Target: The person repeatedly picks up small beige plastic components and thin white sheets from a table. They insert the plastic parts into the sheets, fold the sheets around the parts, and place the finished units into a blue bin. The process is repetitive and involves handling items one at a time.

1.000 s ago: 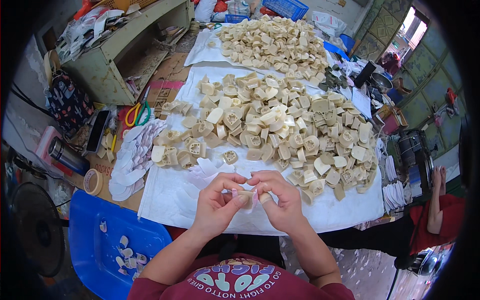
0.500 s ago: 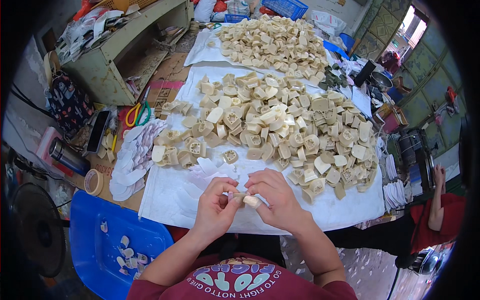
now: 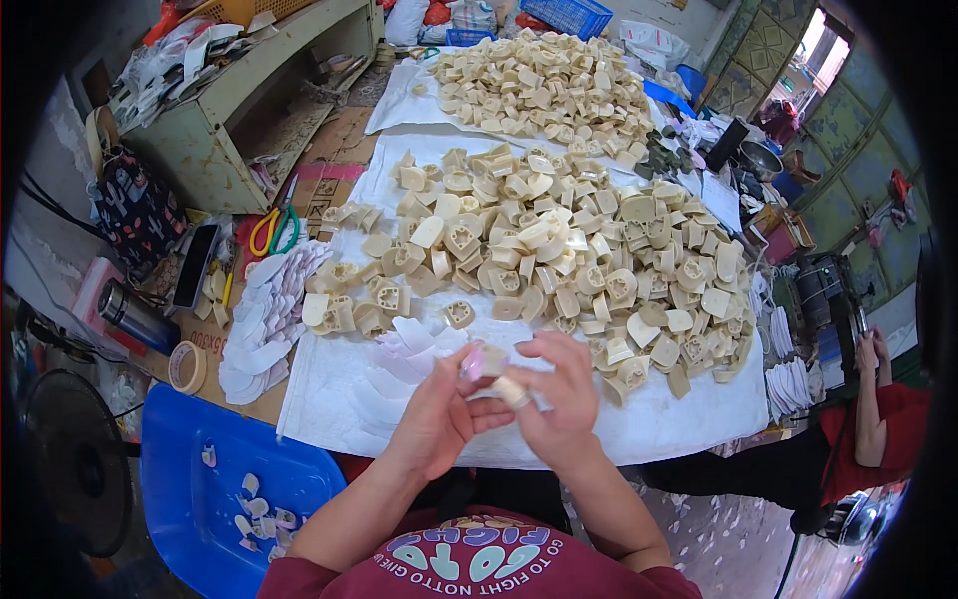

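My left hand (image 3: 435, 424) pinches a small beige plastic shoe heel (image 3: 491, 361) with a pinkish-white patch on its side, above the near edge of the white-covered table. My right hand (image 3: 561, 404) is beside it, blurred by motion, its fingers apart and lifted off the heel. A cream-coloured cover wraps its thumb tip, close to the heel; whether they touch I cannot tell. Just beyond my left hand lie thin white curved cut pieces (image 3: 407, 344). A large heap of bare beige heels (image 3: 559, 240) spreads beyond both hands.
At my lower left a blue plastic tub (image 3: 190, 499) holds several covered heels. More white cut pieces (image 3: 261, 329), a tape roll (image 3: 187, 365), scissors (image 3: 274, 232) and a flask (image 3: 140, 311) line the table's left side. A second heel heap (image 3: 544, 85) lies farther back. Another person (image 3: 868, 429) is at the right.
My hands have drawn apart slightly and the right fingers have lifted off the heel. The heel has turned and risen a little in my left hand, showing its pinkish side.
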Available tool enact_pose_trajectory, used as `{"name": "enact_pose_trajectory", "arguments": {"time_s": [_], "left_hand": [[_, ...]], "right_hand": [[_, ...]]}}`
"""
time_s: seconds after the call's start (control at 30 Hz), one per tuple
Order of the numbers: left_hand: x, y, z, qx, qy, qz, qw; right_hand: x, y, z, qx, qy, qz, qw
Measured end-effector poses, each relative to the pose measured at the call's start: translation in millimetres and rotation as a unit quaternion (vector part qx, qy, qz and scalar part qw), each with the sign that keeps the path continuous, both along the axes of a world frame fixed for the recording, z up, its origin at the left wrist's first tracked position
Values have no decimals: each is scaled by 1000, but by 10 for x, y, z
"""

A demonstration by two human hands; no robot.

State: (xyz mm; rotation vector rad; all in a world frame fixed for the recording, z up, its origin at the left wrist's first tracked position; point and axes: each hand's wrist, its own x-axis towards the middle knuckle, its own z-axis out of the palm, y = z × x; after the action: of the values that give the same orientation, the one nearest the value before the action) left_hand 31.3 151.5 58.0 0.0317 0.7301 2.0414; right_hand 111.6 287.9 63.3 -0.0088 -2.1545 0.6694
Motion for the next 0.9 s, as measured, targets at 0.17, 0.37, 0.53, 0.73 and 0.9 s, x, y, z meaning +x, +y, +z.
{"name": "enact_pose_trajectory", "arguments": {"time_s": [0.17, 0.37, 0.53, 0.73, 0.9], "left_hand": [[-56, -33, 3, 33, 30, -11, 999], [57, -19, 93, 19, 81, 39, 996], [115, 22, 91, -52, 221, 85, 970], [72, 152, 0, -96, 221, 155, 958], [-14, 47, 39, -45, 168, 83, 981]], "right_hand": [[1, -206, -36, -306, -38, 112, 945], [-32, -276, -64, -482, -169, 217, 832], [-75, -166, -65, -577, -191, 280, 743], [-151, -348, -114, -416, -183, 143, 879], [-88, -270, -66, -475, -231, 218, 821]]}}
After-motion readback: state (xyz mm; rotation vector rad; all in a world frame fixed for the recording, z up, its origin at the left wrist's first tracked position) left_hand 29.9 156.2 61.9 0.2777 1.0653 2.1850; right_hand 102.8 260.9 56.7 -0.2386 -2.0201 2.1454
